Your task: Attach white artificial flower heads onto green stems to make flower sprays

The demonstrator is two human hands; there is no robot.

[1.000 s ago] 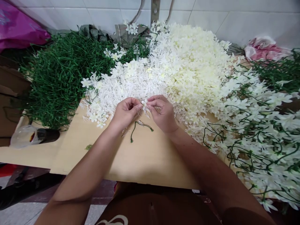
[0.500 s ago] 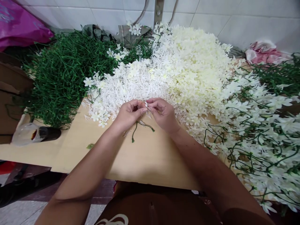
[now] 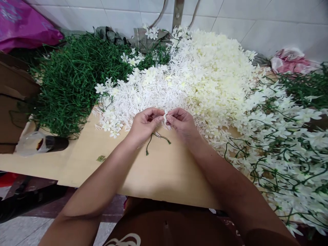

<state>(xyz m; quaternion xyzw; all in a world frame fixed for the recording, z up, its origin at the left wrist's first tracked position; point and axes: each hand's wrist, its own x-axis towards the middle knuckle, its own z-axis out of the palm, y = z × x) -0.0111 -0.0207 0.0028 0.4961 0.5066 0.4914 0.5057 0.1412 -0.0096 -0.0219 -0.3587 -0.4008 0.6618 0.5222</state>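
Note:
Between my two hands a small white artificial flower (image 3: 165, 116) shows its petals, held over the near edge of a heap of white stamens. My left hand (image 3: 146, 123) is closed, thumb and fingers pinching it from the left. From the right side, my right hand (image 3: 183, 125) pinches at the same flower; its fingertips partly hide what they grip. Below the hands, a green plastic stem (image 3: 148, 145) with forked ends lies on the cardboard (image 3: 164, 171), a few white stamens (image 3: 156, 135) beside it. White stamen pieces (image 3: 153, 97) are piled just beyond my fingers.
Cream flower heads (image 3: 217, 65) form a large heap at the back. Green stems (image 3: 74, 78) are piled at left, near a clear plastic cup (image 3: 28, 143) and a cardboard box (image 3: 15, 109). Assembled flowers with stems (image 3: 279, 164) cover the right. A tiled wall (image 3: 233, 20) stands behind.
The white flower between my fingertips now shows more of its petals. My right hand has shifted slightly to the right, and the whole view has moved a little.

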